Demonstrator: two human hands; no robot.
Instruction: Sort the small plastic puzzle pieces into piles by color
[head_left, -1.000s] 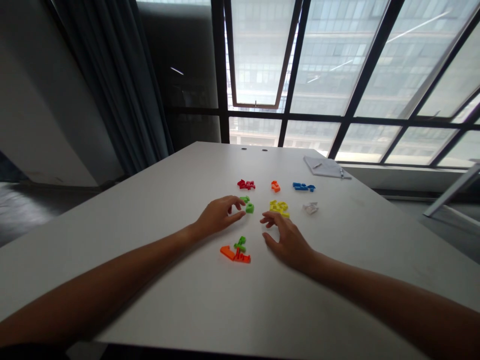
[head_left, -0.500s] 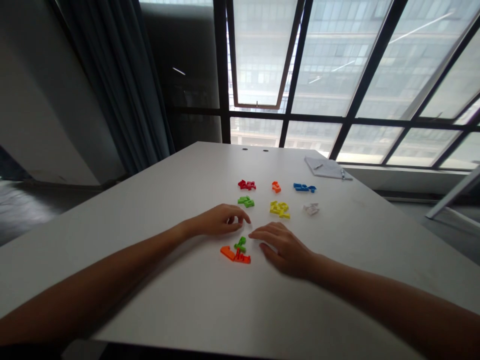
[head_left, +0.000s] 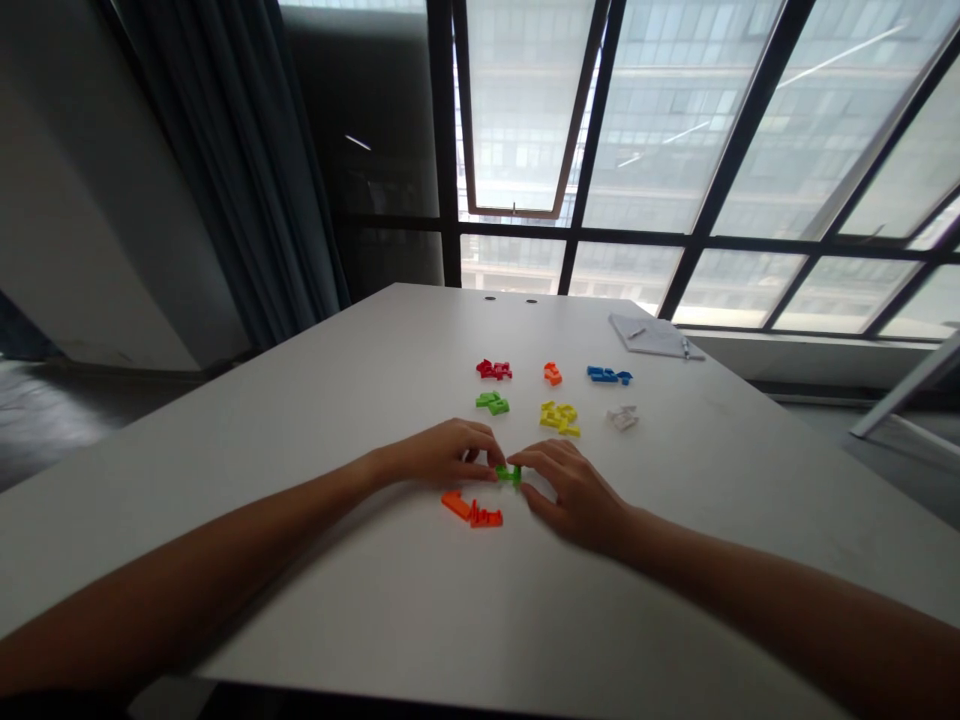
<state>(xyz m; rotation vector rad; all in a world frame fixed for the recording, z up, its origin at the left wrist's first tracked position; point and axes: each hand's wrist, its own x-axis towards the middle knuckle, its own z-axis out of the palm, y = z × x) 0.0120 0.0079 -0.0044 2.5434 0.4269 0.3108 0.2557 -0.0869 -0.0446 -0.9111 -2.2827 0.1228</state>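
Note:
A small bright green plastic piece [head_left: 508, 474] sits between my left hand [head_left: 442, 452] and my right hand [head_left: 570, 495]. The fingertips of both hands press in on it from either side, and they hide part of it. Just below it, near my left hand, lie orange plastic pieces [head_left: 471, 512]. Another green group [head_left: 492, 403] lies above my hands. Beyond that stand a red group [head_left: 493, 370], a small orange group [head_left: 553, 374] and a blue group [head_left: 609, 375]. A yellow group [head_left: 559, 418] and a white group [head_left: 622, 418] lie to the right.
All the pieces lie on a pale grey table [head_left: 300, 430]. A notepad with a pen [head_left: 652, 336] lies at its far right corner. Behind the far edge stands a tall dark-framed window [head_left: 637, 140], with a dark curtain [head_left: 225, 170] to the left.
The green pieces beside the orange ones have shifted up and right, out from the orange pieces, and now sit between my hands. Both hands have closed in on them.

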